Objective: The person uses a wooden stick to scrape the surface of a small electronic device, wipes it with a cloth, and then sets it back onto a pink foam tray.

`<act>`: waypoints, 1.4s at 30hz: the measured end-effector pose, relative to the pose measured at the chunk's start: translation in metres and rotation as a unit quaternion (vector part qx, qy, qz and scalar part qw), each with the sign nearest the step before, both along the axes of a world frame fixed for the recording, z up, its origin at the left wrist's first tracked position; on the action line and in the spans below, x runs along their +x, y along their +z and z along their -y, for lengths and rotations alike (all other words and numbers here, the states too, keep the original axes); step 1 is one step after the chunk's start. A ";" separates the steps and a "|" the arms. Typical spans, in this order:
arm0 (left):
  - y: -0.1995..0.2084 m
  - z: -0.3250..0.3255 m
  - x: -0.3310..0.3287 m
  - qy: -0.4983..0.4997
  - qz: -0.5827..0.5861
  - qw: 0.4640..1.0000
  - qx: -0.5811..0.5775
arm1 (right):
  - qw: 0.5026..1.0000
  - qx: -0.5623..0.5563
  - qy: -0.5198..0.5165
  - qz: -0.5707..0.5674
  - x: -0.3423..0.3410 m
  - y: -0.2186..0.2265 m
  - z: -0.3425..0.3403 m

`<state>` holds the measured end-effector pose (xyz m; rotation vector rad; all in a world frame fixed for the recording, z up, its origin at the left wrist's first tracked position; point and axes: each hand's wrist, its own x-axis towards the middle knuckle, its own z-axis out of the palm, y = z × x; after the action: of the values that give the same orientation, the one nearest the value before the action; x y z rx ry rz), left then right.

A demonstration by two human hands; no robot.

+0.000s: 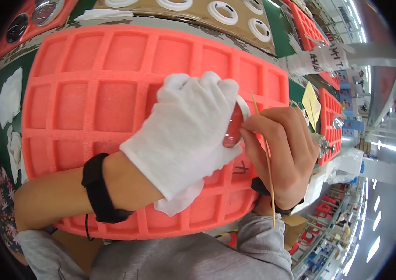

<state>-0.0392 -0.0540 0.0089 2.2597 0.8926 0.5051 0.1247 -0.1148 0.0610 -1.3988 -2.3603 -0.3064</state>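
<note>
My left hand, in a white glove, is closed around a round clear glass piece with a pale rim, tilted on edge. Most of that disc is hidden behind the glove. Bare and to its right, my right hand pinches a thin wooden stick. Its upper tip stands close to the disc's rim; whether they touch I cannot tell. Both hands are over a pinkish-red foam tray with rows of square pockets. A white cloth hangs below the gloved hand, over the tray.
Beyond the tray, a cardboard sheet bears several white rings. More red foam with round glass pieces lies at the far left. White cloths rest on the green tabletop at left. A taped post and another red tray stand right.
</note>
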 end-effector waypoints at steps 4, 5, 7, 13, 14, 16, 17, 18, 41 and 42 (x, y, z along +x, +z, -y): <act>-0.003 0.003 0.006 0.018 0.006 1.000 0.004 | 1.000 -0.016 0.000 -0.007 0.009 -0.007 0.000; -0.003 0.003 0.007 0.026 0.001 1.000 0.008 | 1.000 -0.015 0.003 -0.012 0.011 -0.009 -0.001; -0.006 0.003 0.008 0.032 0.000 0.999 0.011 | 1.000 -0.020 -0.002 -0.015 0.013 -0.012 -0.002; -0.009 0.008 0.013 0.050 0.024 0.998 0.040 | 0.998 -0.035 -0.002 -0.057 0.022 -0.015 0.000; -0.009 0.008 0.013 0.052 0.019 0.998 0.035 | 0.998 -0.035 -0.003 -0.056 0.023 -0.015 -0.001; -0.009 0.007 0.014 0.047 0.015 0.998 0.032 | 0.997 -0.031 0.007 -0.075 0.026 -0.015 -0.002; -0.009 0.006 0.014 0.042 0.010 0.999 0.030 | 0.996 -0.028 0.011 -0.086 0.027 -0.015 -0.003; -0.009 0.005 0.013 0.038 0.005 0.999 0.027 | 0.996 -0.028 0.011 -0.085 0.027 -0.014 -0.002; -0.006 0.000 0.001 0.020 0.026 0.999 0.024 | 0.997 -0.060 0.014 -0.045 0.009 -0.013 -0.004; -0.006 0.000 0.004 0.020 0.025 0.999 0.024 | 0.997 -0.061 0.009 -0.041 0.013 -0.013 -0.004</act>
<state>-0.0354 -0.0544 0.0030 2.2656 0.9109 0.6051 0.1375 -0.1111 0.0478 -1.4157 -2.3565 -0.0990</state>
